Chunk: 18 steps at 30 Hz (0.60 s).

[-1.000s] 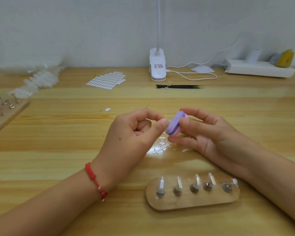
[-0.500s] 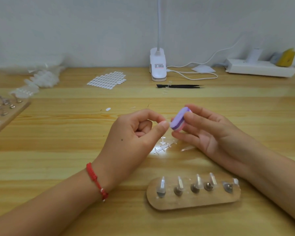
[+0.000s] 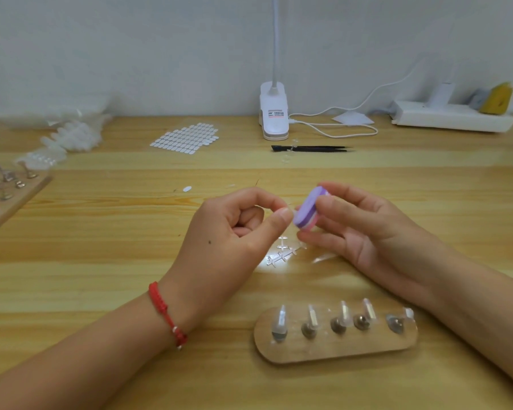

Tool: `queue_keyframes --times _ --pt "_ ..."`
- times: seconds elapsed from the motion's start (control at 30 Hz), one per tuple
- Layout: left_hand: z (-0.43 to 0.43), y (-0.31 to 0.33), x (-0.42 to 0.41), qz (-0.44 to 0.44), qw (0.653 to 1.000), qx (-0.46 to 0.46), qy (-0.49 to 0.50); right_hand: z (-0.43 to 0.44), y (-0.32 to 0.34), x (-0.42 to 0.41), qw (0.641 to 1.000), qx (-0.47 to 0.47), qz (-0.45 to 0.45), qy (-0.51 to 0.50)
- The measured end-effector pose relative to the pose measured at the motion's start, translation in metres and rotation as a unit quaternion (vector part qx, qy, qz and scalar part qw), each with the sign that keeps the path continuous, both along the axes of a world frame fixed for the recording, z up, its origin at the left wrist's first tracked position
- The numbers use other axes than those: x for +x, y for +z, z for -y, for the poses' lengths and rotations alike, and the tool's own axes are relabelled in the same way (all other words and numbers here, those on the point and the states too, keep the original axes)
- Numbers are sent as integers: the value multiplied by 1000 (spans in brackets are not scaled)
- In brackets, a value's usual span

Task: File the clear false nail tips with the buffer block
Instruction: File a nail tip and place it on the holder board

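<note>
My right hand (image 3: 365, 232) grips a small purple and pink buffer block (image 3: 308, 210) above the middle of the wooden table. My left hand (image 3: 234, 241) pinches a clear nail tip (image 3: 292, 211) between thumb and forefinger, held against the block's purple face; the tip is barely visible. Below the hands lies a clear plastic sprue (image 3: 282, 253). Near the front, an oval wooden holder (image 3: 335, 346) carries several clear nail tips (image 3: 280, 316) upright on metal studs.
A white clip lamp (image 3: 274, 113) and cable stand at the back, black tweezers (image 3: 311, 148) before it. A sheet of adhesive tabs (image 3: 184, 139) lies back left, bags of nail tips (image 3: 71, 134) farther left, another wooden holder (image 3: 9, 193) at the left edge, a power strip (image 3: 450, 116) back right.
The buffer block in my right hand slid up and slightly right against the pinched tip, then came back down a little. My left hand stayed almost still.
</note>
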<state>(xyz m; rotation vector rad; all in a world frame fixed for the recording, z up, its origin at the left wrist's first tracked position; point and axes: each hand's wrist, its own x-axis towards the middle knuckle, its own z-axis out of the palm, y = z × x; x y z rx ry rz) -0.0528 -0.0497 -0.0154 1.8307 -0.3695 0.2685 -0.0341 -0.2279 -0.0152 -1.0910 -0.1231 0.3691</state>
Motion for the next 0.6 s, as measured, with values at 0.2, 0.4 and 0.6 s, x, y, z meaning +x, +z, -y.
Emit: queue_keyframes --times 0.2,0.4,0.6 --pt "1 0 0 -12 1000 -10 -4 1 1 0 1000 4 -5 1" --pt "0 1 -1 -11 1000 -4 -9 0 1 -1 1000 -5 -1 10" --pt "2 1 -1 -27 1000 -11 -9 0 2 -1 999 -21 0 29"
